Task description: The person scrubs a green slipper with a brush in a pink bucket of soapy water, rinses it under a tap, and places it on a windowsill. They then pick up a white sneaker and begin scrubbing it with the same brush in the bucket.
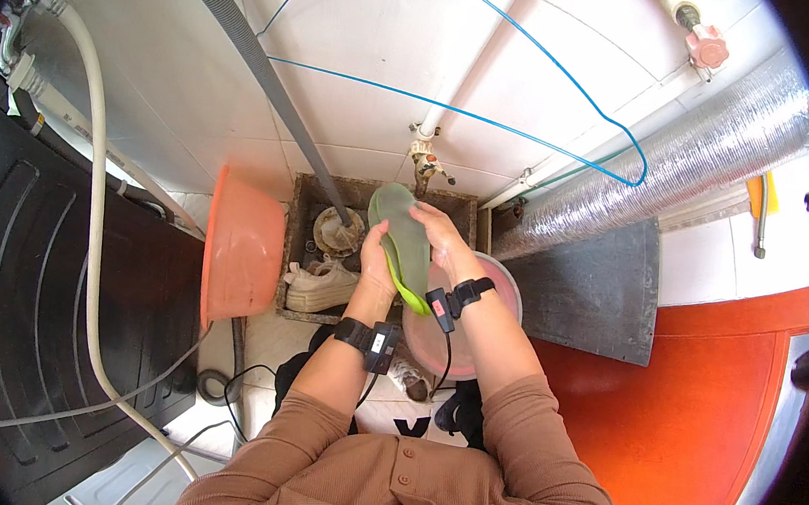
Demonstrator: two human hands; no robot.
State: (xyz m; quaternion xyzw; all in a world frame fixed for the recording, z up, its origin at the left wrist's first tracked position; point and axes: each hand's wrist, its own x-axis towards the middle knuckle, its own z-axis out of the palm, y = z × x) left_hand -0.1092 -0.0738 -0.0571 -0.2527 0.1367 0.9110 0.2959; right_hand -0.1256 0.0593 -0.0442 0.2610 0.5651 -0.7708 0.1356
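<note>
Both my hands hold a grey-green shoe insole [409,246] with a bright green edge, above a low concrete sink [301,202]. My left hand [377,261] grips its left edge, thumb against the face. On the other side, my right hand [444,236] has its fingers along the upper right edge. A whitish sneaker [322,290] lies in the sink's front left part. Behind it, a grey drain hose [312,149] runs down into a round drain [327,232]. Under my right forearm is a pinkish basin [438,354], partly hidden.
A tap [425,165] juts from the tiled wall over the sink. An orange plastic basin [244,252] stands tilted on its side at left, near a black appliance panel [57,292]. A dark board [590,292] leans at right beside foil ducting [662,160]. Another shoe [410,382] is near my feet.
</note>
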